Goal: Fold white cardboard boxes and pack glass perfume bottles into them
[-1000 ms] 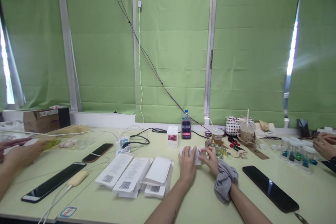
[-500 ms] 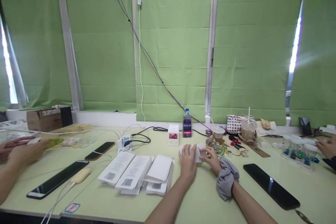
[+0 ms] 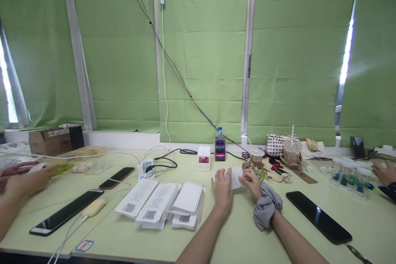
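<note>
A small white sheet of printed paper (image 3: 236,177) is between my hands in the middle of the table. My left hand (image 3: 223,192) lies over its left part, fingers bent and holding it against the tabletop. At the right edge, my right hand (image 3: 252,183) pinches the paper between thumb and fingertips; a grey scrunchie (image 3: 267,208) is round that wrist. Left of my arms lie several flat white packets with barcodes, among them a left packet (image 3: 136,198), a middle packet (image 3: 158,204) and a folded white packet (image 3: 186,198) on top of others.
Behind the paper stand a small white box (image 3: 203,158) and a phone (image 3: 220,149) leaning on a bottle. Drink cups (image 3: 291,150) and lidded jars (image 3: 352,175) are to the right, near a black phone (image 3: 318,217). Another person's hands (image 3: 26,179) work at far left.
The paper now lies flatter and shows more of its printed face. My right hand has shifted slightly with its edge; my left hand stays on it.
</note>
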{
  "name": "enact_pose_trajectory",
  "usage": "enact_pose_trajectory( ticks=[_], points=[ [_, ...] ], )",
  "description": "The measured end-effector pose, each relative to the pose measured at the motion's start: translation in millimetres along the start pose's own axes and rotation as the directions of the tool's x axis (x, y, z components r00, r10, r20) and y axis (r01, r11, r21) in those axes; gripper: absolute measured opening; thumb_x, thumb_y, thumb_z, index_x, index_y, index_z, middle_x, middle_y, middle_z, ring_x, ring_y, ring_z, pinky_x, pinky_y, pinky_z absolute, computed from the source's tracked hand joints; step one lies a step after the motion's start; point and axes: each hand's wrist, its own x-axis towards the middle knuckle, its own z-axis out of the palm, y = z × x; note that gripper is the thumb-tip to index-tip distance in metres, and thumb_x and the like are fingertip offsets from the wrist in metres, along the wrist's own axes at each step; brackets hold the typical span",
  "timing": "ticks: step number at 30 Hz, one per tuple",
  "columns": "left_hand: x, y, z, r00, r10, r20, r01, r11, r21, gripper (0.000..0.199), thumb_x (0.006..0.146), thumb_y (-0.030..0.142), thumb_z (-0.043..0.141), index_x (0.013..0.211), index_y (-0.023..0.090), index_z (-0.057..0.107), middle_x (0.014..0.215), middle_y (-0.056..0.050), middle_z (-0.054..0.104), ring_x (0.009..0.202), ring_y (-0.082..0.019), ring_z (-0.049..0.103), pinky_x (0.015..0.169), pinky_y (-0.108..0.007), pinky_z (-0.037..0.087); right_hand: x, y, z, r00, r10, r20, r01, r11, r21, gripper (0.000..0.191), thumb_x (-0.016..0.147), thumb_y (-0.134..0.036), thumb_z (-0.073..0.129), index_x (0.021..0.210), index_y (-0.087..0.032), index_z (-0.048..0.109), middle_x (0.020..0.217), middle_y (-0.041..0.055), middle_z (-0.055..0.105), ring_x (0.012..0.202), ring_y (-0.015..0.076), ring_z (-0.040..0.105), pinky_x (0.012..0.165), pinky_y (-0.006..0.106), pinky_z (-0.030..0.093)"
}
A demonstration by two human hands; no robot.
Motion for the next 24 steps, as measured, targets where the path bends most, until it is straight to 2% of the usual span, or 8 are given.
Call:
enact_pose_trajectory(
  ticks=[5,7,10,14,17,22,24],
  points=[
    [1,0,-0.9,0.999,-0.030,0.028,0.029,0.999,0.033,0.068,0.075,-0.004,0.038,0.134,0.029,0.043,0.135,-0.009,0.044,0.126,-0.027,0.036,0.102,-0.049,0.033,2,13,-10,0.996,0.073,-0.045,-0.072,0.997,0.023,0.035,0.079,-0.049,0.061,0.060,-0.023,0.046,0.063,-0.0025,0.050,0.058,0.0131,0.046,0.053,0.027,0.041],
    [1,-1,-3.1,0.998,-0.041,0.052,0.039,0.998,0.044,0.069,0.074,-0.006,0.037,0.133,0.030,0.044,0.135,-0.009,0.045,0.126,-0.027,0.035,0.102,-0.050,0.033,1,17,-9,0.992,0.124,-0.025,-0.123,0.992,0.034,0.032,0.087,-0.046,0.056,0.067,-0.021,0.051,0.063,-0.0042,0.051,0.055,0.0106,0.046,0.052,0.025,0.042],
    [0,-3,-7.6,0.994,-0.055,0.094,0.050,0.997,0.062,0.071,0.072,-0.008,0.036,0.132,0.030,0.046,0.133,-0.010,0.046,0.128,-0.028,0.034,0.103,-0.055,0.031,-3,16,-4,0.982,0.183,0.055,-0.186,0.981,0.059,0.025,0.091,-0.040,0.054,0.081,-0.018,0.058,0.070,-0.0031,0.058,0.058,0.0101,0.053,0.056,0.026,0.048],
    [1,-2,-13.9,0.986,-0.058,0.154,0.047,0.996,0.078,0.073,0.069,-0.010,0.036,0.131,0.029,0.047,0.135,-0.012,0.045,0.129,-0.030,0.033,0.101,-0.060,0.029,-7,6,-1,0.961,0.220,0.169,-0.237,0.967,0.088,0.018,0.091,-0.034,0.057,0.091,-0.017,0.063,0.089,0.0015,0.066,0.077,0.0137,0.063,0.071,0.032,0.053],
    [3,1,-18.7,0.978,-0.055,0.199,0.040,0.996,0.078,0.073,0.068,-0.008,0.039,0.130,0.028,0.047,0.135,-0.013,0.044,0.128,-0.033,0.034,0.097,-0.059,0.033,-8,0,-4,0.939,0.261,0.223,-0.290,0.951,0.104,0.019,0.087,-0.034,0.062,0.090,-0.015,0.064,0.086,0.0010,0.068,0.075,0.0145,0.064,0.073,0.034,0.053],
    [5,9,-28.4,0.962,-0.050,0.269,0.025,0.995,0.093,0.071,0.062,-0.004,0.050,0.126,0.025,0.049,0.127,-0.015,0.050,0.120,-0.035,0.040,0.090,-0.059,0.038,-6,-2,-12,0.925,0.331,0.188,-0.360,0.920,0.152,0.028,0.073,-0.041,0.071,0.086,-0.018,0.063,0.078,0.0018,0.070,0.072,0.0194,0.067,0.067,0.033,0.053],
    [7,12,-32.8,0.954,-0.053,0.294,0.023,0.994,0.103,0.067,0.059,-0.002,0.056,0.122,0.022,0.052,0.122,-0.016,0.052,0.115,-0.037,0.044,0.089,-0.061,0.038,-6,-1,-13,0.910,0.383,0.158,-0.406,0.901,0.152,0.027,0.078,-0.042,0.067,0.088,-0.018,0.062,0.075,0.0011,0.069,0.066,0.0171,0.066,0.062,0.031,0.053]
  ],
)
